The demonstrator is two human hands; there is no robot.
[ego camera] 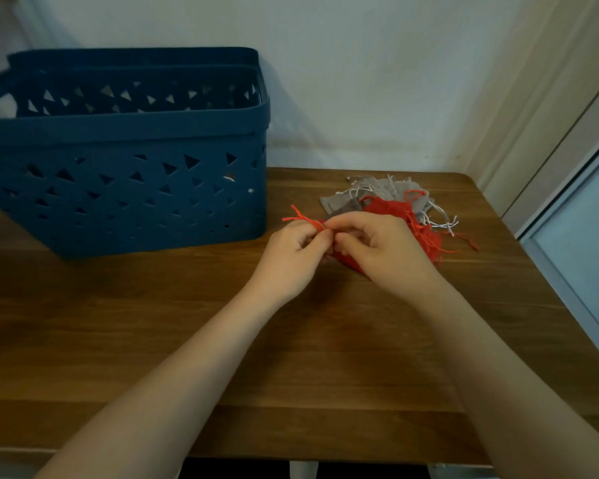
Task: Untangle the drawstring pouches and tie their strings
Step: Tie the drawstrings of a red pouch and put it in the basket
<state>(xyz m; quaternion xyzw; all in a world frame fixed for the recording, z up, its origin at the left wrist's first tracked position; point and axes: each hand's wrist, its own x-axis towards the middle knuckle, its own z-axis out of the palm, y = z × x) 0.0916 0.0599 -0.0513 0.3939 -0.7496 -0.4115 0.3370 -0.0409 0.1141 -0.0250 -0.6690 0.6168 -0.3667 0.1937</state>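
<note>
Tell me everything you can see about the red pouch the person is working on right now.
The red pouch looks like soft cloth and lies on the wooden table, mostly hidden under the right hand. Its red drawstring sticks out to the left, ends frayed and splayed. The left hand and right hand pinch the string where they meet. Just behind it lies the pile of other red and grey pouches; whether they touch it cannot be told.

a home corner: wooden table [153,340] against a plain white wall [360,81], blue plastic storage basket [125,188]
</note>
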